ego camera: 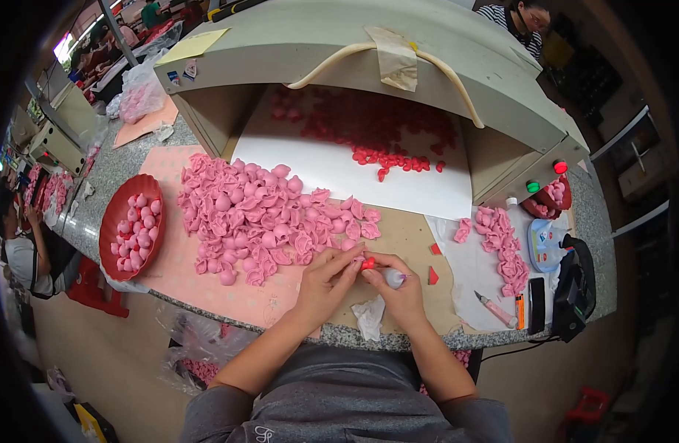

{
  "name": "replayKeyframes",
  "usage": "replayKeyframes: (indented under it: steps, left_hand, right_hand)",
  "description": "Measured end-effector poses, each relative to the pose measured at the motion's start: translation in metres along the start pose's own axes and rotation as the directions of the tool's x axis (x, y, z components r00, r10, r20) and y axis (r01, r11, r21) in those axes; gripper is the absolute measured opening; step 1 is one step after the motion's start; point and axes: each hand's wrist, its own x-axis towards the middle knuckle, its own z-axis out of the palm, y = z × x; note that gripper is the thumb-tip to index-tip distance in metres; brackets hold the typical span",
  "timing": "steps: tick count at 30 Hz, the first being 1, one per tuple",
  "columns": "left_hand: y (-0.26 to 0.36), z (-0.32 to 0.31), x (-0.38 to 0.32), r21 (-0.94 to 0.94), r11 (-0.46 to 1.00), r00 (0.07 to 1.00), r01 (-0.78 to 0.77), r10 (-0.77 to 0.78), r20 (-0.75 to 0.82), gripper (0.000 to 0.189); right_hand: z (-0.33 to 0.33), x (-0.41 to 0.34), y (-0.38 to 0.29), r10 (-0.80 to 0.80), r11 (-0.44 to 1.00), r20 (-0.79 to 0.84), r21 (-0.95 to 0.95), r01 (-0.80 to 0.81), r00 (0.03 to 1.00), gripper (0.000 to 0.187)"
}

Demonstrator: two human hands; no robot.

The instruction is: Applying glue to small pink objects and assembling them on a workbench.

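Observation:
My left hand [329, 279] pinches a small pink plastic piece [359, 257] at the near edge of the heap. My right hand [397, 290] touches it from the right, with a small red piece [368, 263] at the fingertips and a small translucent bottle [395, 278] tucked in the palm. Fingers partly hide both pieces. Left of my hands spreads a heap of pink molded pieces [251, 210], some round, some ruffled. Under the metal housing [317, 55], many small red pieces [395, 158] lie on a white sheet [295, 171]. A crumpled white tissue [368, 317] lies between my wrists.
A red fluted bowl [105, 221] of pink pieces stands at the left. On the right are ruffled pink pieces [511, 268], a utility knife [497, 311], an orange tube-like item [520, 311], a black phone [536, 305] and a blue-rimmed tray [533, 252]. Co-workers sit beyond the table.

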Motion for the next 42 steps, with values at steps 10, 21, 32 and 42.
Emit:
replayKeyframes:
  steps: [10, 21, 32, 42]
  left_hand:
    - [0.003, -0.002, 0.002, -0.036, 0.999, 0.997, 0.021, -0.018, 0.078, 0.022]
    - [0.009, -0.005, 0.007, -0.006, 0.999, 0.995, -0.037, 0.037, 0.091, 0.022]
    - [0.016, 0.008, 0.007, -0.14, 0.973, 0.981, 0.181, -0.169, 0.093, 0.027]
    - [0.009, -0.001, 0.008, -0.254, 0.946, 0.934, 0.202, -0.108, 0.341, 0.021]
  right_hand:
    - [0.001, 0.0, 0.0, 0.122, 0.98, 0.061, 0.151, -0.13, 0.991, 0.025]
    - [0.006, -0.001, -0.008, 0.149, 0.971, 0.157, 0.164, -0.175, 0.976, 0.021]
    - [-0.004, 0.0, -0.012, 0.185, 0.962, 0.059, 0.195, -0.193, 0.981, 0.017]
    - [-0.022, 0.0, -0.032, 0.316, 0.936, 0.264, 0.072, -0.346, 0.911, 0.02]
